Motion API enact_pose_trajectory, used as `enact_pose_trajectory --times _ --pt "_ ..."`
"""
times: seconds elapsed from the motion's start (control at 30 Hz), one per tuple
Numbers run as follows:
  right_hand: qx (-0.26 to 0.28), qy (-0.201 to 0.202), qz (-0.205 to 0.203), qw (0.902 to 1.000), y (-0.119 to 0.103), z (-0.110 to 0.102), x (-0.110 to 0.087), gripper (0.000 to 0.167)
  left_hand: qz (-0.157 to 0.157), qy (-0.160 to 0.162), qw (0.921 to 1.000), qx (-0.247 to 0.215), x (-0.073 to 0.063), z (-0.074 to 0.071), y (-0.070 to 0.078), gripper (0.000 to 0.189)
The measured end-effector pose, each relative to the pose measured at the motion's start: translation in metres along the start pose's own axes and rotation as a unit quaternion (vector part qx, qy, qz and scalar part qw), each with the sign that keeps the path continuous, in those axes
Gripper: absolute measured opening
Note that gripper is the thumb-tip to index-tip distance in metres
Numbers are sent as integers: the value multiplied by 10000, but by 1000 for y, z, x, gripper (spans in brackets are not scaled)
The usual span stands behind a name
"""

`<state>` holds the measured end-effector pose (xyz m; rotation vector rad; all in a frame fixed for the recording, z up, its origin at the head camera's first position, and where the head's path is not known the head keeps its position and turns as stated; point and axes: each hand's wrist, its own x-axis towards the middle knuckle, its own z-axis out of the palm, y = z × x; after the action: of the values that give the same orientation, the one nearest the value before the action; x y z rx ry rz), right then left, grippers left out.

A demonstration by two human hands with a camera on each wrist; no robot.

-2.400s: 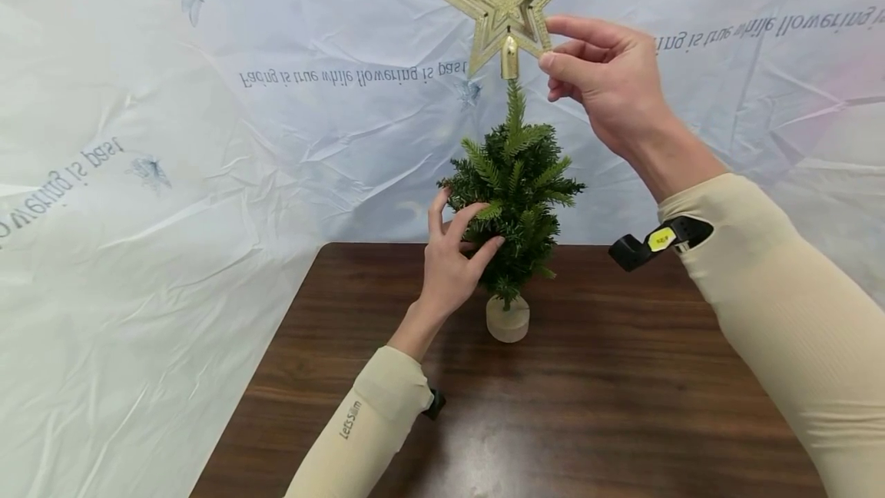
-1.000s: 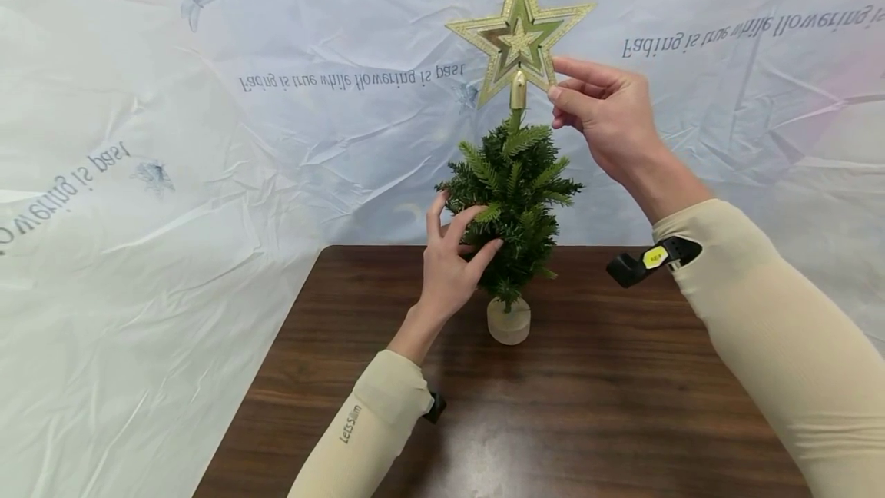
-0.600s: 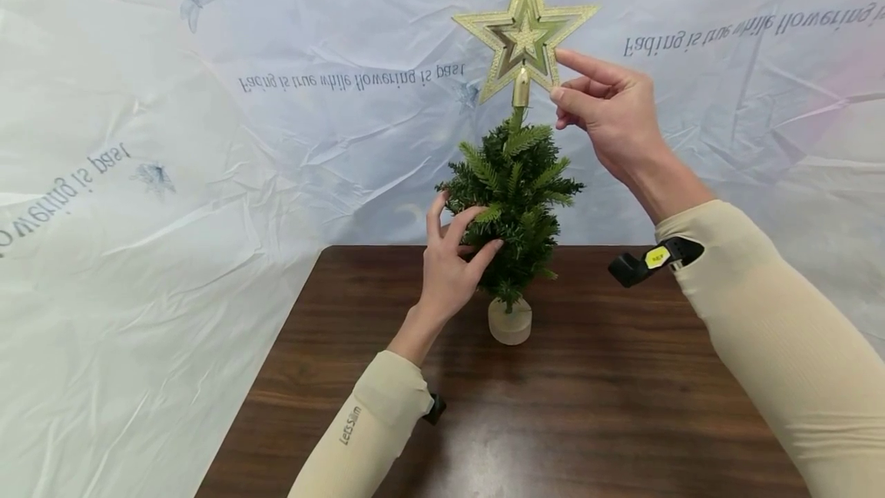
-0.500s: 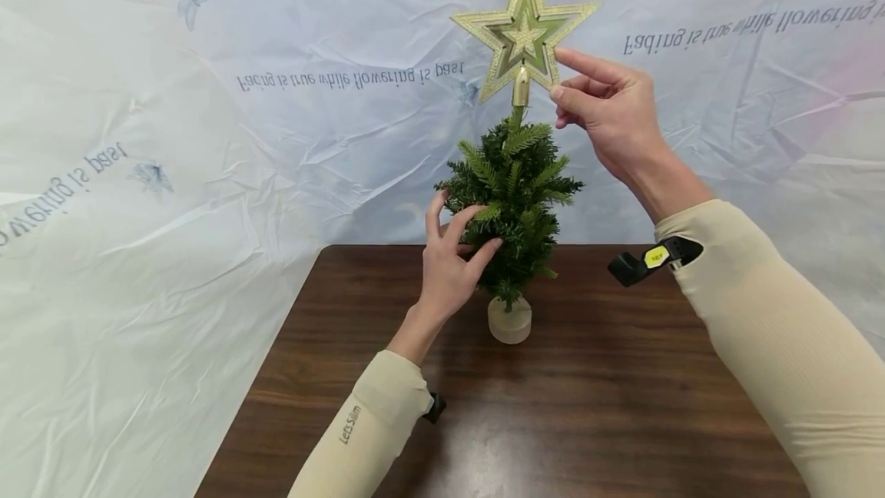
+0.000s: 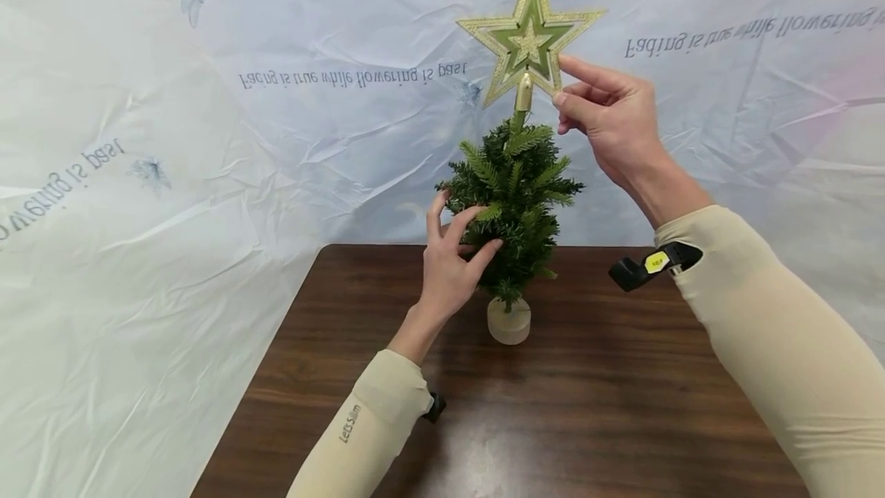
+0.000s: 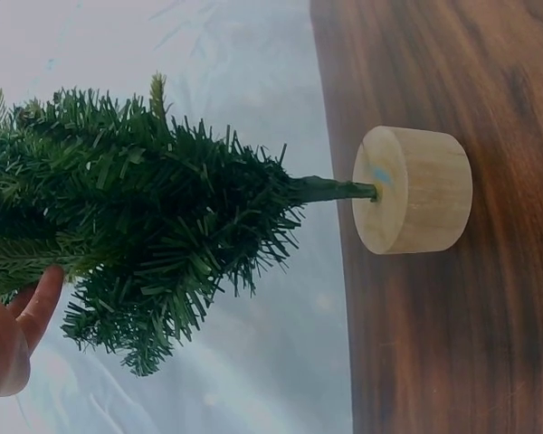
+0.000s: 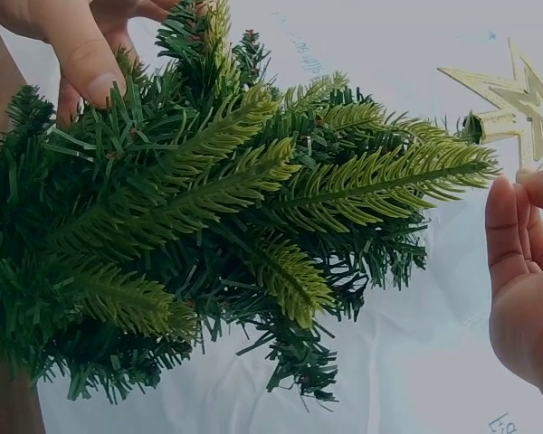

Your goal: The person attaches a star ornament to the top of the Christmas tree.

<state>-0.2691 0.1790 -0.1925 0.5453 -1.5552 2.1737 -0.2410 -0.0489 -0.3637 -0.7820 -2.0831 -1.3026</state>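
A small artificial Christmas tree [image 5: 517, 183] stands upright on a round wooden base [image 5: 509, 323]. In the left wrist view its green stem enters the base [image 6: 425, 192]. My left hand [image 5: 448, 263] holds the tree's left side, thumb and fingers curled into the branches; some fingertips are hidden by needles. A gold star topper [image 5: 530, 41] sits over the treetop, its socket [image 5: 525, 92] around the tip and leaning slightly right. Thumb and fingers of my right hand [image 5: 615, 110] pinch the star's lower right point. The right wrist view shows the star [image 7: 505, 125] beyond the branches.
The tree stands on a dark brown wooden table [image 5: 608, 390], near its back edge. A pale, wrinkled printed sheet [image 5: 311, 137] hangs behind the table and along its left. Black camera straps [image 5: 653, 261] are on the wrists.
Over the last seconds my right hand has brought the star down onto the treetop. Since then the star has shifted slightly right and tilted a little. My left hand has stayed in place.
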Motion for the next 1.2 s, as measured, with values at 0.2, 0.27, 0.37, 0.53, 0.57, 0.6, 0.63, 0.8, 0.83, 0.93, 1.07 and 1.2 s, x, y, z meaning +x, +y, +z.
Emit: enact_pose_trajectory --times 0.2,0.27,0.37,0.53,0.57,0.6,0.63,0.8,0.83,0.93,1.07,1.2 --pt "-416 -205 -23 9989 0 5 1 42 -41 -19 10000 -9 -2 1 -2 48" --pt "-489 -235 -33 9985 -1 6 1 42 -40 -15 10000 -12 -2 1 -2 49" --pt "-474 -191 -50 9987 -2 6 0 41 -32 -32 10000 -13 -2 1 -2 49" --pt "-452 -151 -79 9988 -4 3 -2 39 23 -95 9999 30 -1 1 -2 50" --pt "-466 -160 -90 9987 -5 3 -2 39 37 -106 9999 50 0 1 -2 50" --pt "-502 -179 -103 9985 -5 2 -3 37 51 -115 9999 68 0 0 -3 51" --pt "-537 -193 -106 9983 -6 2 -3 36 60 -124 9999 88 0 0 -3 51" --pt "-621 -304 -110 9975 -7 -1 -5 32 40 -172 9997 181 1 -3 -3 52" --pt "-593 -313 -106 9977 -8 -1 -6 32 27 -182 9996 203 1 -4 -3 52" --pt "-565 -307 -112 9979 -9 -6 -7 32 10 -211 9995 251 2 -7 -4 53" --pt "-685 -232 -131 9973 -9 -16 -11 30 49 -275 9991 318 4 -12 -3 55" --pt "-1029 -112 -117 9946 -7 -32 -16 27 110 -330 9991 225 6 -19 -4 55"
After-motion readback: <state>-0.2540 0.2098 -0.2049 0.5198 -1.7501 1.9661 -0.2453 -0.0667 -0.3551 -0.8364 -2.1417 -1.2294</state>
